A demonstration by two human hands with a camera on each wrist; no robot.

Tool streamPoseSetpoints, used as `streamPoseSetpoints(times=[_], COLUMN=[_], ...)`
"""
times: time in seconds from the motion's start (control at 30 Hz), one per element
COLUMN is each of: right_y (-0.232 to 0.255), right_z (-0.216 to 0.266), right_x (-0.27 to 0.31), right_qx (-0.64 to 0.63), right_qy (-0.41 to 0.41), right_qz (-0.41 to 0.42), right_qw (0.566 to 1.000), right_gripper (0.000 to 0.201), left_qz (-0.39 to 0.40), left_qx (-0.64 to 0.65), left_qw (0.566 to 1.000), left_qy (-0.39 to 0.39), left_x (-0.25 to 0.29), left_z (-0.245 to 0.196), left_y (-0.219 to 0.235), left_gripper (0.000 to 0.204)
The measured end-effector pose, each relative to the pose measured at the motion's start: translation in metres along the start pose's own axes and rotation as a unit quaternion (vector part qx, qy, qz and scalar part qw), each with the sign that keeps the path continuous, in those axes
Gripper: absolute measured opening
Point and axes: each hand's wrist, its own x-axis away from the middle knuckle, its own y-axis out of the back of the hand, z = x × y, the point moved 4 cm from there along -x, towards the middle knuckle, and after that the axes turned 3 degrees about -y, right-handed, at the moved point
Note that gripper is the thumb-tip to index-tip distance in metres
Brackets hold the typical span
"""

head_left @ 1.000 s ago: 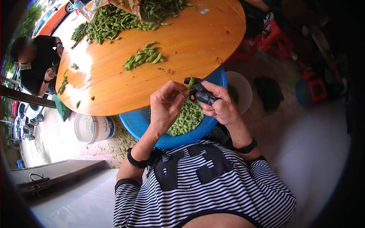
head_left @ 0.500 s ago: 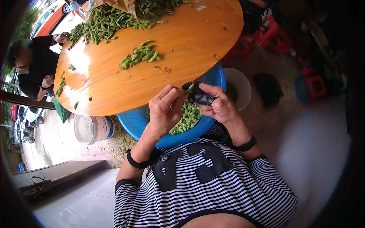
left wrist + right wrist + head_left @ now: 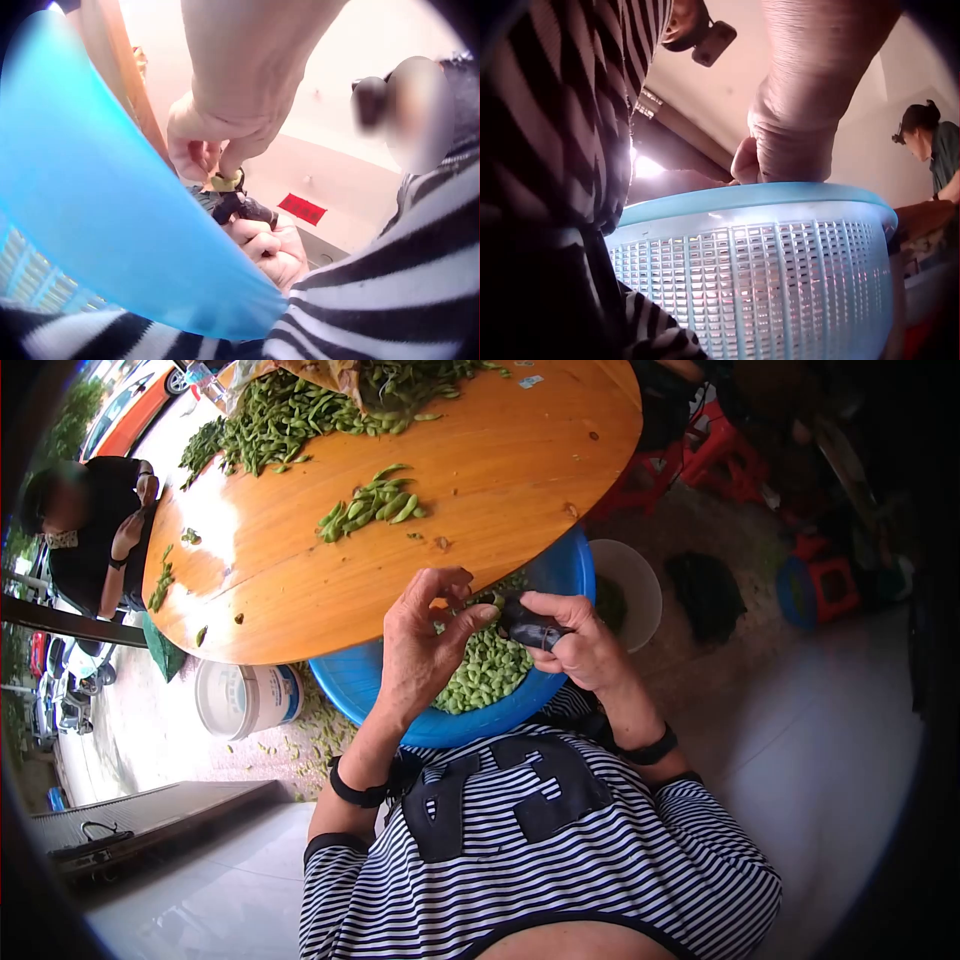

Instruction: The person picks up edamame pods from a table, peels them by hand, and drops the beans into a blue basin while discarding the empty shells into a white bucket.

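Above the blue basket [image 3: 558,567] my two hands meet over a green soybean pod [image 3: 225,181], largely hidden in the head view. My right hand [image 3: 580,640] pinches it with fingers wrapped in black coverings [image 3: 533,626]. My left hand [image 3: 425,635] touches the pod with the tip of its thumb, its other fingers bent and apart from the thumb. Shelled green beans [image 3: 485,672] lie in the basket beneath. In the right wrist view the basket wall hides most of the right hand's fingers.
The wooden table [image 3: 480,500] overhangs the basket, bearing a small pod pile [image 3: 370,505] and a large heap [image 3: 290,425]. A white bucket [image 3: 240,700] stands left, a pale tub [image 3: 640,590] right. Another person [image 3: 100,540] sits at the table's left; red stools [image 3: 725,455] stand behind.
The left fingers have opened away from the thumb, and the pod between the hands shows less. The other person's hand has drawn back from the heap.
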Motion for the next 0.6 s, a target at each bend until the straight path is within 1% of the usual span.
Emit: streamPoseSetpoints(times=[0.03,0.07,0.1,0.13,0.17,0.2,0.23,0.27,0.3,0.33,0.37,0.4,0.47,0.5,0.53,0.57,0.6], right_y=[-0.002,-0.004,-0.006,-0.007,-0.009,-0.007,-0.008,-0.008,-0.002,0.003,0.003,0.002,-0.004,-0.005,-0.003,-0.001,-0.006], right_z=[0.002,0.002,0.005,0.008,0.013,0.011,0.011,0.011,0.010,0.003,-0.004,-0.005,-0.001,-0.001,0.000,0.003,0.009], right_x=[0.001,0.000,-0.001,-0.001,0.001,0.001,0.002,0.003,0.006,0.009,0.011,0.011,0.012,0.012,0.011,0.011,0.010], right_qx=[0.097,0.097,0.167,0.236,0.278,0.277,0.285,0.293,0.293,0.151,0.003,0.002,-0.121,-0.120,-0.094,-0.066,-0.066], right_qy=[-0.031,-0.032,0.002,0.036,0.039,0.038,0.081,0.123,0.123,0.038,-0.047,-0.048,-0.012,-0.013,0.015,0.044,0.044], right_qz=[-0.077,-0.078,-0.093,-0.106,-0.086,-0.086,-0.059,-0.031,-0.032,0.030,0.091,0.091,0.100,0.099,0.057,0.015,0.014], right_qw=[0.992,0.992,0.982,0.965,0.956,0.956,0.953,0.948,0.948,0.987,0.995,0.995,0.988,0.988,0.994,0.997,0.997], right_gripper=[0.042,0.042,0.042,0.042,0.045,0.045,0.045,0.046,0.046,0.045,0.044,0.044,0.043,0.043,0.041,0.040,0.040], left_qz=[0.021,0.041,0.042,0.046,0.050,0.051,0.091,0.130,0.160,0.160,0.189,0.217,0.215,0.169,0.123,0.123,0.093], left_qx=[-0.018,-0.035,-0.034,0.007,0.047,0.047,0.143,0.237,0.319,0.320,0.386,0.449,0.447,0.430,0.411,0.411,0.297], left_qw=[1.000,0.998,0.998,0.999,0.998,0.998,0.983,0.954,0.920,0.919,0.892,0.860,0.862,0.875,0.886,0.886,0.939], left_qy=[-0.012,-0.024,-0.023,-0.007,0.010,0.011,0.073,0.134,0.164,0.165,0.138,0.111,0.107,0.143,0.178,0.177,0.148], left_x=[-0.002,-0.004,-0.005,-0.005,-0.006,-0.006,-0.006,-0.004,-0.003,-0.002,-0.001,0.000,0.002,0.002,0.002,0.004,0.006], left_z=[-0.005,-0.007,-0.005,-0.002,0.001,0.002,0.006,0.009,0.009,0.012,0.014,0.012,0.009,0.001,-0.001,0.000,0.005], left_y=[0.000,-0.001,-0.003,-0.004,-0.005,-0.003,-0.003,-0.005,-0.008,-0.009,-0.015,-0.018,-0.019,-0.019,-0.018,-0.019,-0.016], left_gripper=[0.013,0.009,0.009,0.011,0.013,0.013,0.012,0.011,0.013,0.013,0.013,0.014,0.016,0.016,0.017,0.017,0.019])
